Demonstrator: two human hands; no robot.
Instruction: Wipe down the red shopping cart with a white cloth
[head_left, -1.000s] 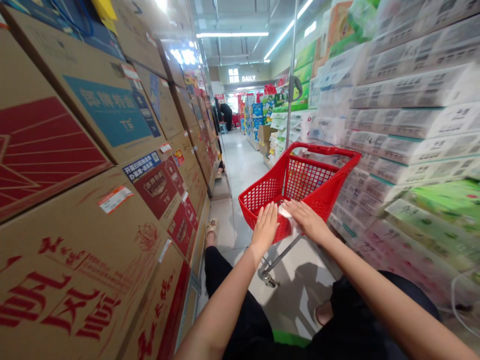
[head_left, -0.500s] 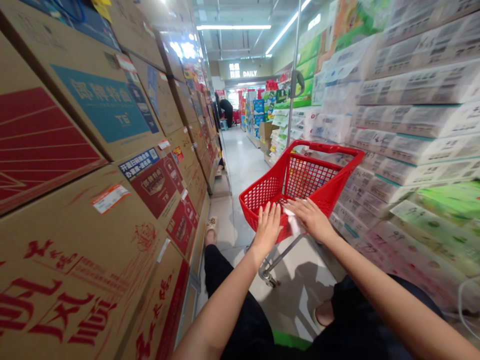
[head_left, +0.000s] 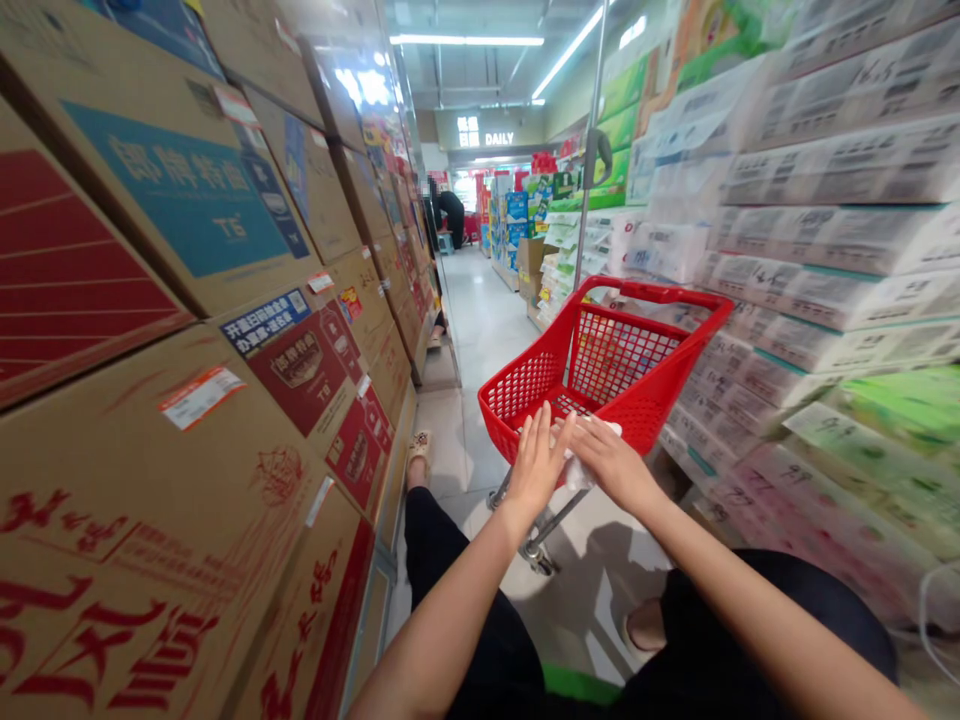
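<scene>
In front of me stands a red shopping cart [head_left: 637, 420] with a perforated basket and metal legs. Over its near edge my left hand [head_left: 534, 462] is open, palm down, fingers stretched out. My right hand [head_left: 616, 465] lies beside it with a crumpled white tissue [head_left: 576, 474] under its palm and fingers. The fingertips of both hands come close together or touch; whether they rest on the basket rim I cannot tell. Part of the tissue is hidden by the right hand.
Stacked cardboard boxes [head_left: 150, 450] line the left side. Packs of paper goods [head_left: 832, 240] are piled on the right. A metal pole [head_left: 587, 215] rises behind the cart. Down the aisle floor [head_left: 480, 290], a person in dark clothes [head_left: 450, 215] bends over near a stool.
My hands have moved closer together, the right one shifting left and down slightly. The tissue hung below the right hand before and is now bunched up under it. The cart has barely moved.
</scene>
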